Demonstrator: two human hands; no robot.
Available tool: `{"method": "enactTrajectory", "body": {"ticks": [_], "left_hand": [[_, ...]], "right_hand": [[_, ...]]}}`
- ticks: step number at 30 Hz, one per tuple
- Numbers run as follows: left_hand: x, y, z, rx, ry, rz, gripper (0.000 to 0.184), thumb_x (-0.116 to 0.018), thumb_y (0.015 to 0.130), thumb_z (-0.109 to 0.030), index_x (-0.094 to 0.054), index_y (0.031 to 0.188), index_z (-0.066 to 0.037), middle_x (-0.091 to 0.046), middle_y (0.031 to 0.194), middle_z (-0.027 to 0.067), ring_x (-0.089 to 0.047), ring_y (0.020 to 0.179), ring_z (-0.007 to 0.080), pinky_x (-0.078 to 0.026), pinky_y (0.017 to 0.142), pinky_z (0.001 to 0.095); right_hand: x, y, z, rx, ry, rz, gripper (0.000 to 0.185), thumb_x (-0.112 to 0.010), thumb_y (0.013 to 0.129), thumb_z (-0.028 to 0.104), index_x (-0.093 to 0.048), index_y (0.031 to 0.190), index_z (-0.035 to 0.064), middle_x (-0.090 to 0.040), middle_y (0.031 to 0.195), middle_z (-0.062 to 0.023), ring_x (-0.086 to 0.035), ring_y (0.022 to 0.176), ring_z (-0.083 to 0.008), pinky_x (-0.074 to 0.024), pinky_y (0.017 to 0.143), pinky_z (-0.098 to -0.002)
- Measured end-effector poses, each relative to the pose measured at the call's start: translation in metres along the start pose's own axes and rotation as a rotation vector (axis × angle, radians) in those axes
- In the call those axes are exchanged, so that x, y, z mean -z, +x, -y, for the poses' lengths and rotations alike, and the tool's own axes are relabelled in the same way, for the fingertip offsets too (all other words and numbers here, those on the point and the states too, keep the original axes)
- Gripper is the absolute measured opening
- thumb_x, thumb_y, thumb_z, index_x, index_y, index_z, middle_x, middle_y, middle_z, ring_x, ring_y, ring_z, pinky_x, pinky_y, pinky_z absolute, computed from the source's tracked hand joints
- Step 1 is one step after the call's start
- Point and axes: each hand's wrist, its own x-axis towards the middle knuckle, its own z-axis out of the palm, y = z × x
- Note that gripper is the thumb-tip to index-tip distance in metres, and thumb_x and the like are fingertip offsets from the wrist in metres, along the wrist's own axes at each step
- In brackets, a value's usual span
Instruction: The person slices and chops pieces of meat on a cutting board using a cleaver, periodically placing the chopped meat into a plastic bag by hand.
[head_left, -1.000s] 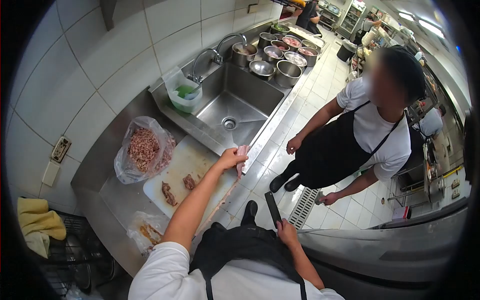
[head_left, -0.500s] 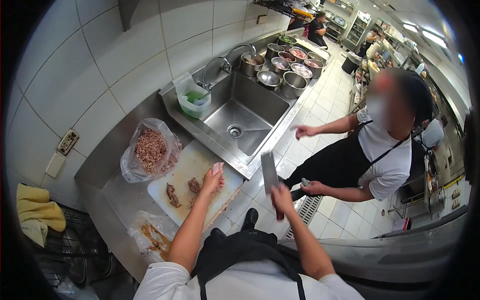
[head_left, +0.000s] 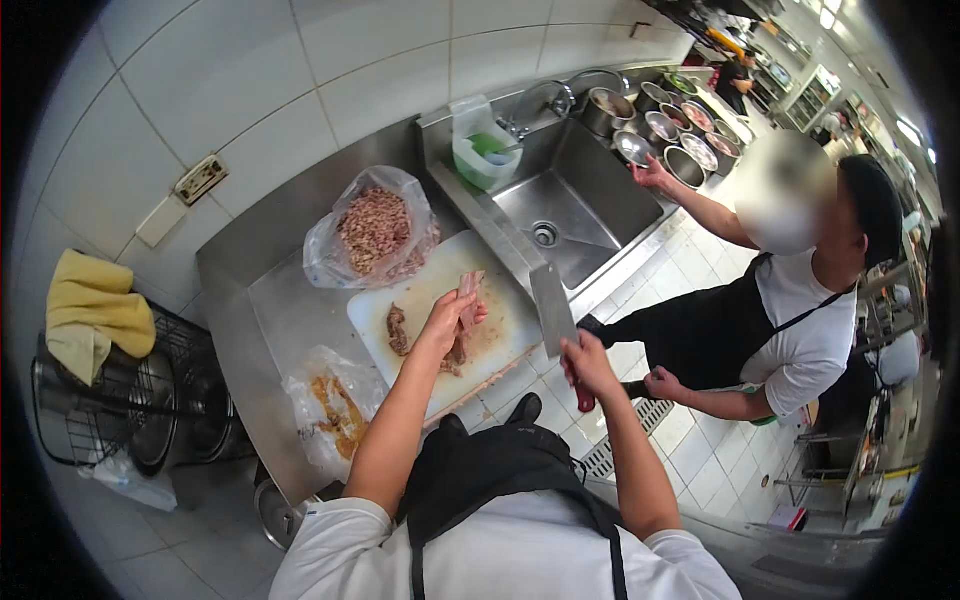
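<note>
My left hand (head_left: 450,320) is closed around a strip of pale pink meat (head_left: 471,288) above the white cutting board (head_left: 505,345). Darker cooked-looking meat pieces (head_left: 398,330) lie on the board, one of them partly hidden behind that hand. In my right hand (head_left: 592,366) is a cleaver (head_left: 552,308), gripped by its dark red handle, its broad blade raised past the board's right side. At the board's far left edge sits a clear plastic bag (head_left: 325,245) full of chopped meat (head_left: 374,230). Nearer me lies a crumpled plastic bag (head_left: 310,385) with brown residue.
A co-worker (head_left: 790,320) in a black apron stands at the right, one arm stretched toward metal bowls (head_left: 632,148). Beyond the board is a steel sink (head_left: 590,205) with a plastic container (head_left: 487,165) at its corner. A wire rack (head_left: 110,400) holds a yellow cloth (head_left: 98,305).
My view has swung left, so the counter appears further right. The co-worker's raised arm now reaches out toward the bowls. Both my hands keep hold of the meat and cleaver.
</note>
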Motion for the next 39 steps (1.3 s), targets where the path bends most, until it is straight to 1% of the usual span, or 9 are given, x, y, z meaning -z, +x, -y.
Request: {"method": "enactTrajectory", "body": {"ticks": [13, 19, 23, 28, 32, 35, 36, 37, 39], "left_hand": [[-0.014, -0.006, -0.028, 0.094, -0.183, 0.057, 0.036, -0.046, 0.103, -0.017, -0.056, 0.133, 0.001, -0.072, 0.111, 0.0152, -0.071, 0.100, 0.0238, -0.058, 0.088, 0.0353], [-0.062, 0.038, -0.034, -0.145, 0.390, -0.052, 0.035, -0.056, 0.099, -0.024, -0.064, 0.123, -0.001, -0.074, 0.103, 0.0144, -0.072, 0.090, 0.0248, -0.056, 0.080, 0.0359], [-0.127, 0.071, -0.049, -0.457, 1.025, -0.202, 0.035, -0.063, 0.096, -0.028, -0.069, 0.114, 0.002, -0.074, 0.101, 0.0227, -0.072, 0.093, 0.0378, -0.054, 0.081, 0.0467], [-0.181, 0.112, -0.045, -0.495, 1.316, -0.200, 0.032, -0.063, 0.097, -0.029, -0.072, 0.109, -0.001, -0.074, 0.105, 0.0246, -0.071, 0.102, 0.0429, -0.054, 0.087, 0.0517], [-0.213, 0.138, -0.045, -0.550, 1.405, -0.162, 0.026, -0.063, 0.095, -0.023, -0.073, 0.107, -0.001, -0.074, 0.109, 0.0234, -0.070, 0.104, 0.0429, -0.056, 0.090, 0.0523], [-0.213, 0.147, -0.051, -0.716, 1.381, -0.174, 0.027, -0.068, 0.093, -0.023, -0.073, 0.111, -0.002, -0.073, 0.112, 0.0233, -0.070, 0.104, 0.0424, -0.056, 0.091, 0.0512], [-0.204, 0.146, -0.053, -0.788, 1.366, -0.193, 0.028, -0.070, 0.092, -0.022, -0.073, 0.112, -0.003, -0.072, 0.113, 0.0233, -0.070, 0.104, 0.0422, -0.056, 0.092, 0.0507], [-0.193, 0.142, -0.060, -0.858, 1.343, -0.210, 0.031, -0.074, 0.090, -0.023, -0.073, 0.115, -0.004, -0.072, 0.115, 0.0219, -0.069, 0.106, 0.0406, -0.056, 0.094, 0.0488], [-0.161, 0.119, -0.072, -0.839, 1.317, -0.237, 0.032, -0.074, 0.090, -0.024, -0.072, 0.114, -0.003, -0.073, 0.114, 0.0189, -0.069, 0.108, 0.0390, -0.055, 0.095, 0.0473]], "right_hand": [[0.005, -0.046, -0.058, -0.076, -0.179, -0.165, 0.023, -0.060, 0.104, 0.022, -0.058, 0.103, -0.0011, -0.059, 0.066, -0.0055, -0.057, 0.050, -0.0157, -0.0469, 0.047, -0.0350], [0.006, -0.063, -0.066, -0.106, -0.280, -0.106, 0.027, -0.061, 0.103, 0.025, -0.060, 0.103, -0.0012, -0.063, 0.069, -0.0096, -0.061, 0.054, -0.0189, -0.0489, 0.053, -0.0386], [0.008, -0.080, -0.063, -0.105, -0.434, -0.063, 0.030, -0.059, 0.103, 0.028, -0.061, 0.105, -0.0020, -0.067, 0.072, -0.0185, -0.067, 0.058, -0.0283, -0.0524, 0.060, -0.0450], [0.020, -0.092, -0.078, -0.138, -0.481, -0.087, 0.034, -0.061, 0.102, 0.031, -0.062, 0.109, -0.0020, -0.070, 0.081, -0.0280, -0.070, 0.080, -0.0471, -0.0528, 0.075, -0.0529], [0.030, -0.095, -0.100, -0.113, -0.449, -0.129, 0.034, -0.061, 0.102, 0.031, -0.063, 0.111, -0.0022, -0.069, 0.079, -0.0260, -0.070, 0.077, -0.0446, -0.0524, 0.073, -0.0520], [0.034, -0.095, -0.099, -0.094, -0.406, -0.142, 0.024, -0.063, 0.103, 0.024, -0.059, 0.099, 0.0001, -0.062, 0.066, -0.0075, -0.060, 0.054, -0.0174, -0.0490, 0.053, -0.0369], [0.036, -0.094, -0.104, -0.116, -0.402, -0.146, 0.024, -0.063, 0.103, 0.023, -0.059, 0.099, 0.0001, -0.062, 0.067, -0.0074, -0.059, 0.054, -0.0169, -0.0486, 0.052, -0.0368], [0.036, -0.093, -0.103, -0.107, -0.459, -0.155, 0.032, -0.062, 0.102, 0.029, -0.063, 0.107, -0.0032, -0.067, 0.072, -0.0223, -0.069, 0.066, -0.0373, -0.0515, 0.066, -0.0484], [0.035, -0.093, -0.097, -0.094, -0.411, -0.148, 0.029, -0.063, 0.102, 0.026, -0.062, 0.103, -0.0029, -0.066, 0.069, -0.0198, -0.067, 0.062, -0.0324, -0.0507, 0.062, -0.0461]]}}
